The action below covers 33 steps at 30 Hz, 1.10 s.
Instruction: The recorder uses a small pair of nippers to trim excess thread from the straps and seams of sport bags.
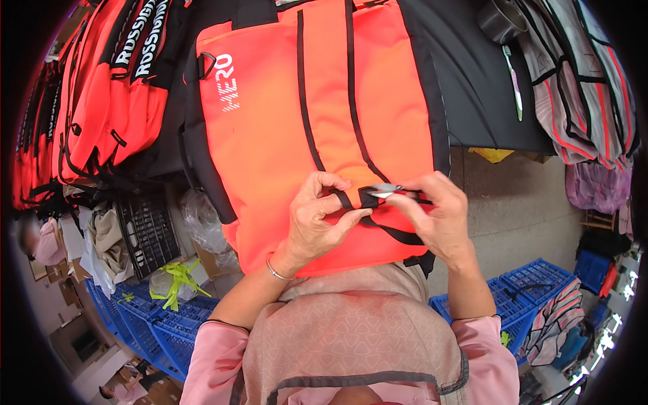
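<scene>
A bright orange bag (263, 142) with black sides lies in front of me, its lower end close to my body. An orange strap (329, 88) with black edging runs down its middle. My left hand (318, 216) pinches the lower end of this strap, where black webbing is attached. My right hand (439, 212) is closed around small metal thread snips (385, 190). Their blades point left and lie against the black webbing by my left fingertips; the blade tips are slightly blurred. A loose black webbing tail (395, 233) hangs below my hands.
The bag rests on a black-covered table (479, 101). Red and black bags (108, 101) are stacked at left, grey striped bags (580, 88) at right. A metal cup (501, 21) and a toothbrush (514, 84) lie at far right. Blue crates (533, 287) stand on both sides.
</scene>
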Each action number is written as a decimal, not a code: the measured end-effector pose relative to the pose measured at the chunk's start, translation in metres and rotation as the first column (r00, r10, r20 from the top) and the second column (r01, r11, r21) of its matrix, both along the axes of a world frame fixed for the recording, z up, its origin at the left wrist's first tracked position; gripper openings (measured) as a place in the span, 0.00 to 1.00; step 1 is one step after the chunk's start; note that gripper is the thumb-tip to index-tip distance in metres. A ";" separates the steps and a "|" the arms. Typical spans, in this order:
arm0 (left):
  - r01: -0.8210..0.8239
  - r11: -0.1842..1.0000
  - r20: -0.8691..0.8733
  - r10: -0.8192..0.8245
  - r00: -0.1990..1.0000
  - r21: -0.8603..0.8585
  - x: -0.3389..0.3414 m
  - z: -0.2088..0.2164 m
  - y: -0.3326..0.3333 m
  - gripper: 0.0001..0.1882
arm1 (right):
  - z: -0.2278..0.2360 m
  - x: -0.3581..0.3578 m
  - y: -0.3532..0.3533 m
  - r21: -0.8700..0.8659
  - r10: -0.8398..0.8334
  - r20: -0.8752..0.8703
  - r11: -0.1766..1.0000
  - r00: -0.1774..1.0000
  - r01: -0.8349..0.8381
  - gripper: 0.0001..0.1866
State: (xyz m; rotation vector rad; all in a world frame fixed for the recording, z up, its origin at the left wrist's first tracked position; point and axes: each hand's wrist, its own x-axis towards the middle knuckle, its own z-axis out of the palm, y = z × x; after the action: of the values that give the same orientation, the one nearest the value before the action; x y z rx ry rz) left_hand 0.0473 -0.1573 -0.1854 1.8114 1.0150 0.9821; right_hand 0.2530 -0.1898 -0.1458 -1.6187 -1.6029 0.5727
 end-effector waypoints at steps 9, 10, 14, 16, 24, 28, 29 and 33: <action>0.007 0.998 0.059 -0.003 0.998 -0.064 0.002 0.001 -0.002 0.15 | 0.002 -0.018 0.015 -0.115 -0.002 -0.202 0.993 0.979 -0.022 0.21; 0.014 0.998 0.062 -0.010 0.998 -0.060 0.002 -0.001 -0.003 0.15 | -0.007 -0.013 0.017 -0.204 0.042 -0.043 0.978 0.998 -0.049 0.24; 0.069 0.996 0.150 -0.059 0.987 -0.062 0.001 -0.002 -0.013 0.15 | -0.029 0.012 0.046 0.017 -0.212 0.278 0.976 0.937 0.215 0.25; 0.072 0.993 0.172 -0.055 0.984 -0.098 0.000 -0.002 -0.019 0.15 | -0.005 0.013 0.053 -0.275 -0.268 -0.117 0.934 0.956 0.228 0.26; 0.347 0.902 0.077 -0.339 0.938 -0.256 -0.009 0.011 -0.020 0.07 | -0.020 -0.006 0.044 -0.199 0.019 0.175 0.980 0.984 0.017 0.27; 0.066 0.893 0.050 -0.049 0.998 -0.446 -0.027 0.014 0.004 0.11 | -0.019 -0.005 0.044 -0.261 -0.019 0.088 0.964 0.996 0.041 0.25; -0.084 0.772 0.065 0.160 0.985 -0.629 -0.027 0.015 0.009 0.17 | -0.021 -0.006 0.044 -0.245 -0.029 0.090 0.968 0.996 0.050 0.25; -0.061 0.801 -0.138 -0.026 0.990 -0.595 -0.015 0.023 0.027 0.16 | -0.021 -0.011 0.044 -0.230 -0.053 0.062 0.971 0.997 0.066 0.24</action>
State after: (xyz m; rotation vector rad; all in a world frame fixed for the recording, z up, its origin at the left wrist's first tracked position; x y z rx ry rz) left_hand 0.0320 -0.1302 -0.1619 1.3428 1.2598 0.4573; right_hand 0.2422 -0.1463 -0.1670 -1.8623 -1.5683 0.7108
